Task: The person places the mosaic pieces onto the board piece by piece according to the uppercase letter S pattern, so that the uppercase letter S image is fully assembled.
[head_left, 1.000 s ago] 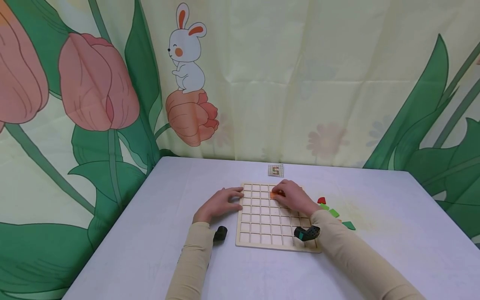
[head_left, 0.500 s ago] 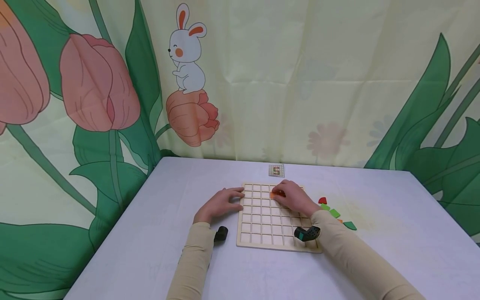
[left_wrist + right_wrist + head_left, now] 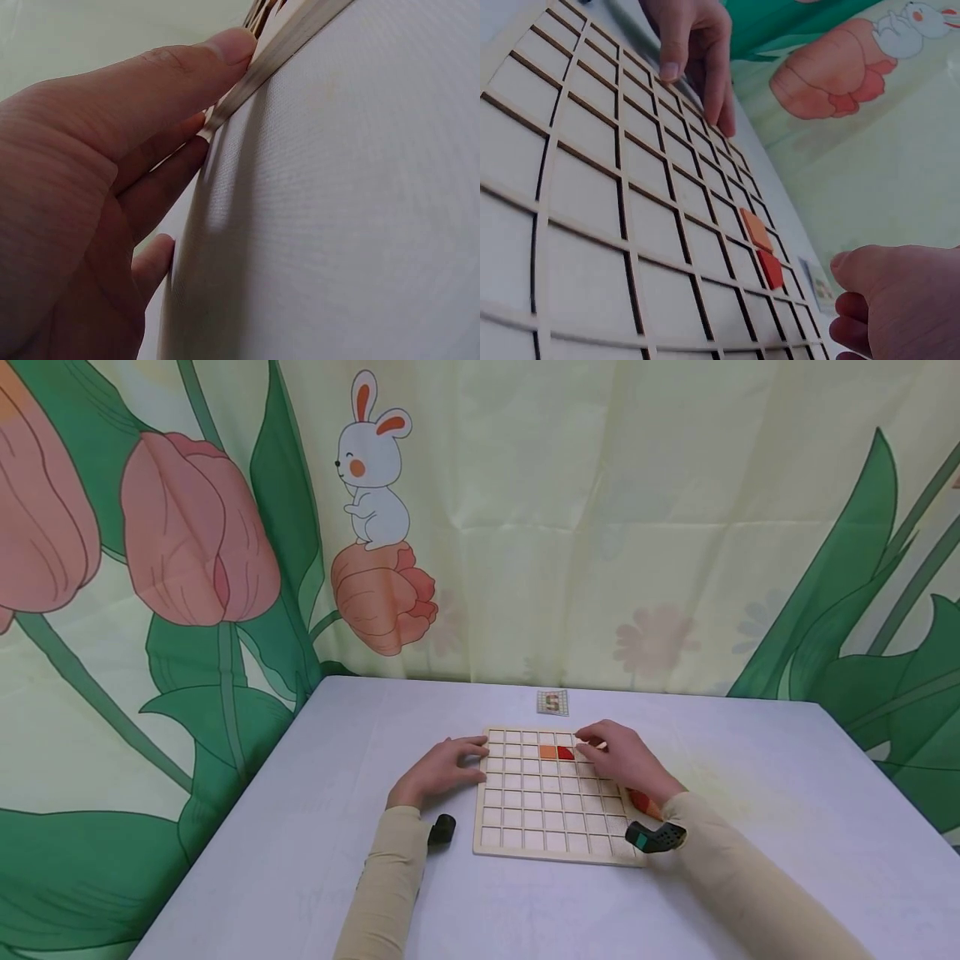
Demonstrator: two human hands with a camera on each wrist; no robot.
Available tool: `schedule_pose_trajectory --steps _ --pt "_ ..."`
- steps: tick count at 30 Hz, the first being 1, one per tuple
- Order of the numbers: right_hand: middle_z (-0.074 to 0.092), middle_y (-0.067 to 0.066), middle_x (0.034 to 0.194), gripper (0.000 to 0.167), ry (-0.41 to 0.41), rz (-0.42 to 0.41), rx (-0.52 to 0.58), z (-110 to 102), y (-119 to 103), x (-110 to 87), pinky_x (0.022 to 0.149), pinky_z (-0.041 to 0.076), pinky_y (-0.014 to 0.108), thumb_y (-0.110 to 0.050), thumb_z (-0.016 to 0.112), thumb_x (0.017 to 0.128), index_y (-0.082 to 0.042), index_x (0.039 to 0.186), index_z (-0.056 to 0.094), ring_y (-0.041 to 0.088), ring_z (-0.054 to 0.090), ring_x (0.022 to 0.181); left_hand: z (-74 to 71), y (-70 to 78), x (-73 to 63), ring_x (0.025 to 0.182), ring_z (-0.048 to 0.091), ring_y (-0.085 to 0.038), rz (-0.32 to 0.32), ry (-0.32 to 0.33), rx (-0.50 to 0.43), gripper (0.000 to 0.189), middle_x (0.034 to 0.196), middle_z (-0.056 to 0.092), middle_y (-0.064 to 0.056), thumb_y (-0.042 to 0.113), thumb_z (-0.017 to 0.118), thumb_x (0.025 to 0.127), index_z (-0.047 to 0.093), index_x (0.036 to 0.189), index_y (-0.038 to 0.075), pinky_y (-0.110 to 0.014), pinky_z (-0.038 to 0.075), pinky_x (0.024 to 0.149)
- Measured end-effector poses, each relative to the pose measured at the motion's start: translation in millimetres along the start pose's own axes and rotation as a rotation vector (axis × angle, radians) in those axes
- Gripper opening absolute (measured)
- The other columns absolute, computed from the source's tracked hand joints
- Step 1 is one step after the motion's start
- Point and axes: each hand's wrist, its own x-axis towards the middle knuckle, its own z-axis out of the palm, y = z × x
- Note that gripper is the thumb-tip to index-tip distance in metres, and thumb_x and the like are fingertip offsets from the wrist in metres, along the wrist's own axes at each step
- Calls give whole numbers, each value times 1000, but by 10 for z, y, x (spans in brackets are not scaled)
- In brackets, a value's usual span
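Note:
A wooden grid board (image 3: 522, 853) lies on the white table. Within its second row from the far edge sit an orange square tile (image 3: 548, 752) and, to its right, a red tile (image 3: 566, 752) with a rounded corner. My left hand (image 3: 442, 767) rests its thumb and fingertips along the board's left edge, fingers spread; the left wrist view shows the thumb (image 3: 202, 67) against the wooden side. Just right of the red tile hovers my right hand (image 3: 626, 760), fingers loosely bent and apart from the tile. Nothing shows between its fingers in the right wrist view.
A small patterned card (image 3: 552, 702) lies beyond the board's far edge. Red and orange pieces (image 3: 645, 804) peek out beside my right wrist, partly covered by it. A printed curtain (image 3: 540, 527) hangs behind the table.
My right hand has let go of the tile and moved right, uncovering the orange and red tiles on the board. Its arm now covers the green pieces. My left hand stays put.

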Motion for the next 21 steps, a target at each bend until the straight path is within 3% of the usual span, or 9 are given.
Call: schedule_pose_trajectory --steps 10,21 --pt "63 15 114 35 28 101 -32 -265 342 -447 84 58 45 -17 66 94 0 124 63 28 60 99 5 14 -12 140 38 -22 9 12 -23 45 148 47 -6 21 75 87 64 127 3 -44 13 122" --pt "63 19 112 37 11 113 -62 -500 563 -770 73 60 40 -16 69 90 3 121 63 32 60 97 8 -7 -7 140 38 -23 18 13 -39 45 148 47 -7 21 75 87 65 126 3 -45 13 122"
